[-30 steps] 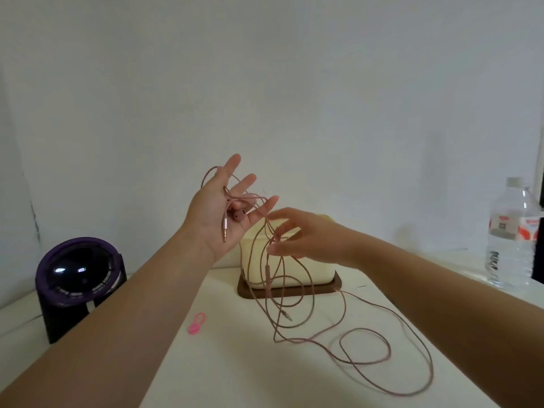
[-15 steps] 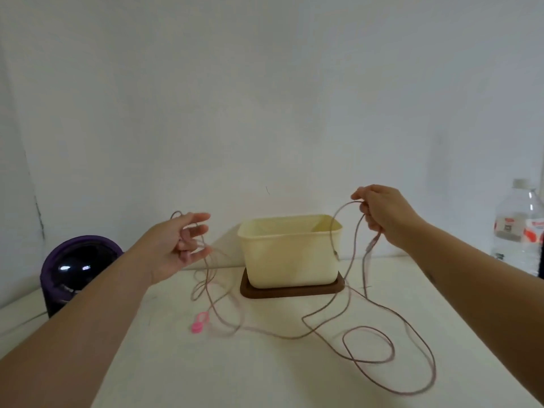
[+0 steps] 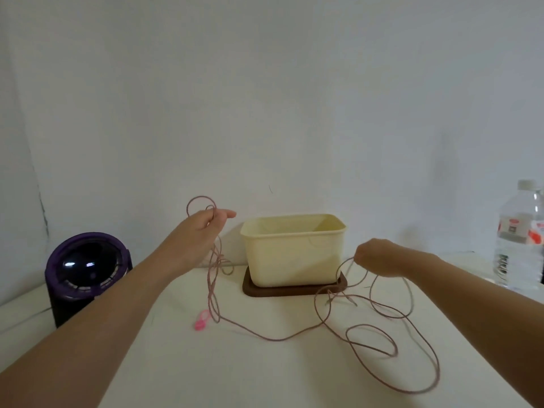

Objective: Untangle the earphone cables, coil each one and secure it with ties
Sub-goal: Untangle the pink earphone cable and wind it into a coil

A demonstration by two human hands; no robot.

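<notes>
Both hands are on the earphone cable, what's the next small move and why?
Probably raise the right hand to open up the cable: it sags slack onto the table between that hand and the left hand, with loops crossing on the right.

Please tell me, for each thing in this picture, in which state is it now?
earphone cable: uncoiled, lifted at two places, slack loops on the table.
left hand: raised, holds cable loops.
right hand: pinches the cable.
pink tie: lies on the table, unused.
cream container: upright, open, standing on the brown lid.
water bottle: upright, capped.
</notes>
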